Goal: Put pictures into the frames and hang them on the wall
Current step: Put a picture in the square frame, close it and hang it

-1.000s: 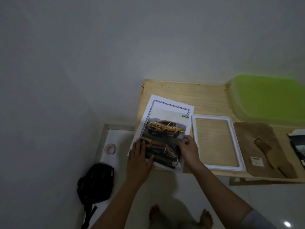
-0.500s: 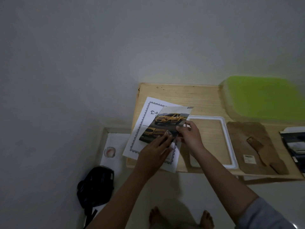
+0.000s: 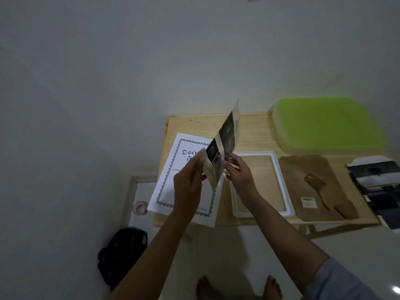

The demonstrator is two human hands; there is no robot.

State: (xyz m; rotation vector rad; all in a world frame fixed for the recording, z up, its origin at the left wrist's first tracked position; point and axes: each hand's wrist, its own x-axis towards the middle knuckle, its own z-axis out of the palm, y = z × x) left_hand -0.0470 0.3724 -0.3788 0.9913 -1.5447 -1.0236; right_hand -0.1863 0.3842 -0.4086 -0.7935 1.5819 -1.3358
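Observation:
I hold a glossy picture sheet (image 3: 227, 137) up on edge above the wooden table (image 3: 255, 131), its printed side turned away and tilted to the right. My left hand (image 3: 190, 182) pinches its lower left edge. On the lower right edge my right hand (image 3: 240, 174) grips it. A white bordered document (image 3: 173, 182) lies flat underneath on the table's left part. An empty white picture frame (image 3: 283, 182) lies to the right of my hands. The brown frame backing board (image 3: 318, 187) with its stand flap lies beside the frame.
A lime-green plastic lid or bin (image 3: 326, 124) sits at the table's back right. More dark prints (image 3: 376, 185) lie at the right edge. A black bag (image 3: 123, 254) and a small round item (image 3: 139, 207) are on the floor left. My bare feet (image 3: 238, 286) show below.
The picture lay flat on the document, printed side up. Both hands lifted it off and turned it up on edge, uncovering the document's heading.

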